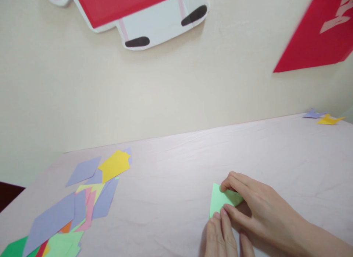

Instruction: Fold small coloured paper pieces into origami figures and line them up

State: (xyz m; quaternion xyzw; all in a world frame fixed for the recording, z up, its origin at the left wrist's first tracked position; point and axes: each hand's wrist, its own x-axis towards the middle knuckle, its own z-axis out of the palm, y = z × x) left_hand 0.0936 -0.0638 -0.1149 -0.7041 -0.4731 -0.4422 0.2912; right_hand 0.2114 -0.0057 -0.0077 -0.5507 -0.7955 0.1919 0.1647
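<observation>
A light green sheet of paper point(220, 200), showing as a folded triangle, lies on the cloth-covered table. My right hand point(257, 205) arches over its right side, fingertips on the upper edge and thumb near the lower edge. From below, my left hand point(220, 235) comes in with its fingers close together, tips pressing the paper's lower edge. The fingertips of both hands nearly meet there. Parts of the paper are hidden under the fingers, and the lower part of my left hand is cut off by the frame.
Loose coloured paper sheets, including a purple sheet point(52, 220) and a yellow sheet point(116, 165), overlap on the left. A folded purple paper figure point(313, 113) and a yellow one point(329, 120) stand at the far right. Behind the table point(165, 168) rises a wall point(171, 91) with decorations.
</observation>
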